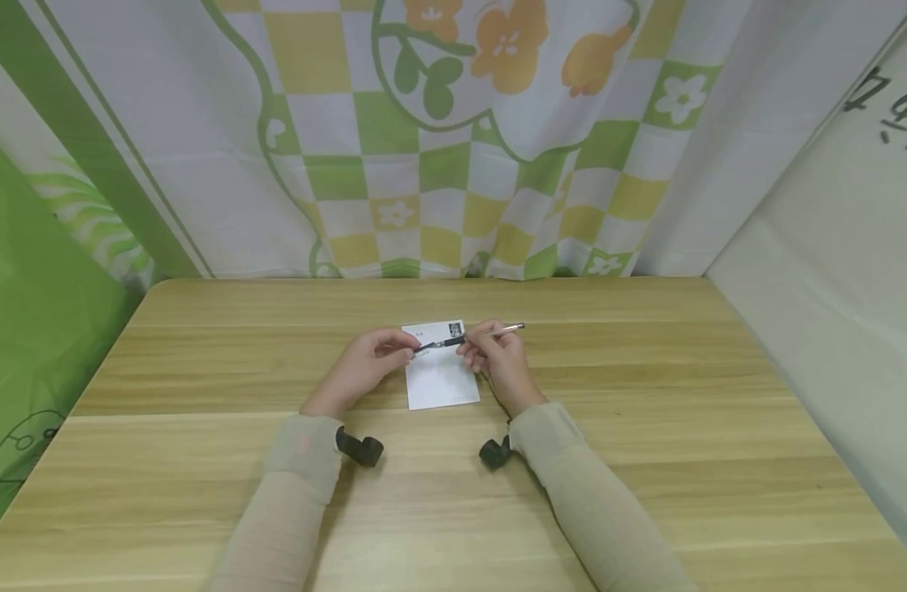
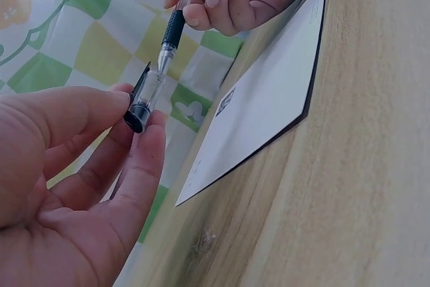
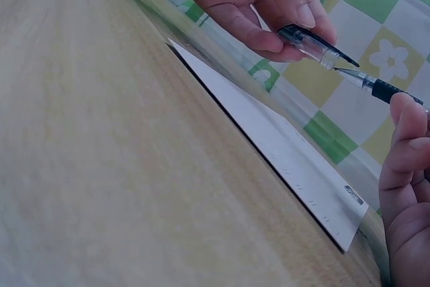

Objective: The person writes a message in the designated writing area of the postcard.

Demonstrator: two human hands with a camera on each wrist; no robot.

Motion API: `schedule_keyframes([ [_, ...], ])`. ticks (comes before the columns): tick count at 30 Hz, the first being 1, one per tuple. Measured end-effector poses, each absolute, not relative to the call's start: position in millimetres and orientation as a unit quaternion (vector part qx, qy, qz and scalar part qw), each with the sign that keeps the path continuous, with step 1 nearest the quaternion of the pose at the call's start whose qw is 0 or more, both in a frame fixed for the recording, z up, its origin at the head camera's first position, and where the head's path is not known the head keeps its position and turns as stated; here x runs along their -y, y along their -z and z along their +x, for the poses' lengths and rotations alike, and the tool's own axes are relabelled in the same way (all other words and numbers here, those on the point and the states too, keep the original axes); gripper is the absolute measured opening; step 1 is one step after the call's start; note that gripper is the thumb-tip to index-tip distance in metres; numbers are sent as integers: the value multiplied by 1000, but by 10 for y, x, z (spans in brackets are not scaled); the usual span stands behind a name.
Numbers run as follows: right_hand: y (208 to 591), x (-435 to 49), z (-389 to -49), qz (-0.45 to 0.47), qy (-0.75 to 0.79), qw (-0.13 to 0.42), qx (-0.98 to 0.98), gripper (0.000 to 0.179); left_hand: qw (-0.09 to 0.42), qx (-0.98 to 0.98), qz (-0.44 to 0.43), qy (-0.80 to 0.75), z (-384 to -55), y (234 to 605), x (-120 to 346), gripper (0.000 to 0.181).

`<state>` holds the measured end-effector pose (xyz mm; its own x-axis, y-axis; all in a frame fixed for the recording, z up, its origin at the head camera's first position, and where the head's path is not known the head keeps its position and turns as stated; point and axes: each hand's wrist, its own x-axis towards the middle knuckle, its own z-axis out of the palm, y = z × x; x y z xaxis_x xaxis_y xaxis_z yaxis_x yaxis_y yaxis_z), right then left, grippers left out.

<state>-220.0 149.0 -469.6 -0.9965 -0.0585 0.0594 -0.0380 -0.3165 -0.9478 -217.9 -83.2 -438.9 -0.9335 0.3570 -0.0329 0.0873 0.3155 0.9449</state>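
Between thumb and fingers, my left hand (image 1: 366,366) pinches a clear pen cap (image 2: 153,89) with a black end and black clip. My right hand (image 1: 503,362) holds a pen (image 1: 511,328) by its black rubber grip (image 2: 174,29), the silver tip pointing left at the cap. In the right wrist view the pen's tip (image 3: 349,74) is right at the cap's open end. Both hands are raised over a white envelope-like sheet (image 1: 441,385) with a small dark printed square in one corner, lying on the table.
The wooden table (image 1: 645,427) stretches out to both sides. Behind it hangs a checked green, yellow and white curtain (image 1: 438,173), with a pale sheet (image 1: 830,271) on the right and green cloth (image 1: 39,288) on the left. Black straps with small cameras (image 1: 364,450) sit at the wrists.
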Motion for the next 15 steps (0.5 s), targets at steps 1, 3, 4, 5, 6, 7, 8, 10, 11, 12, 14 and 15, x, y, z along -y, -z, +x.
schedule_keyframes([
  [1, 4697, -1489, -2200, -41, 812, 6, -582, 10, 118, -802, 137, -569, -2180, 4391, 833, 20],
  [3, 4695, -1489, -2197, -41, 815, 6, -579, 9, 118, -801, 135, -571, -2183, 4396, 838, 20],
  [4, 4695, -1489, -2197, -42, 815, 7, -578, 9, 119, -801, 135, -571, -2183, 4397, 837, 20],
  [5, 4694, -1488, -2196, -43, 815, 7, -577, 9, 119, -801, 136, -571, -2187, 4402, 838, 21],
  [6, 4694, -1487, -2195, -43, 816, 7, -577, 9, 119, -801, 137, -571, -2185, 4400, 837, 21],
  [7, 4694, -1486, -2195, -43, 815, 8, -577, 9, 117, -801, 138, -570, -2182, 4398, 836, 21],
  [8, 4695, -1486, -2195, -44, 816, 9, -577, 9, 115, -802, 140, -568, -2181, 4396, 833, 21],
  [10, 4696, -1487, -2195, -44, 816, 11, -576, 10, 110, -804, 145, -566, -2173, 4388, 824, 21],
  [11, 4695, -1487, -2195, -44, 817, 12, -574, 10, 108, -804, 149, -566, -2172, 4387, 821, 21],
  [12, 4694, -1487, -2194, -43, 818, 14, -573, 10, 106, -803, 151, -567, -2168, 4383, 814, 20],
  [14, 4689, -1487, -2190, -44, 819, 18, -571, 10, 103, -801, 158, -568, -2168, 4386, 805, 21],
  [15, 4685, -1487, -2187, -45, 820, 20, -571, 10, 102, -799, 161, -571, -2169, 4388, 802, 21],
])
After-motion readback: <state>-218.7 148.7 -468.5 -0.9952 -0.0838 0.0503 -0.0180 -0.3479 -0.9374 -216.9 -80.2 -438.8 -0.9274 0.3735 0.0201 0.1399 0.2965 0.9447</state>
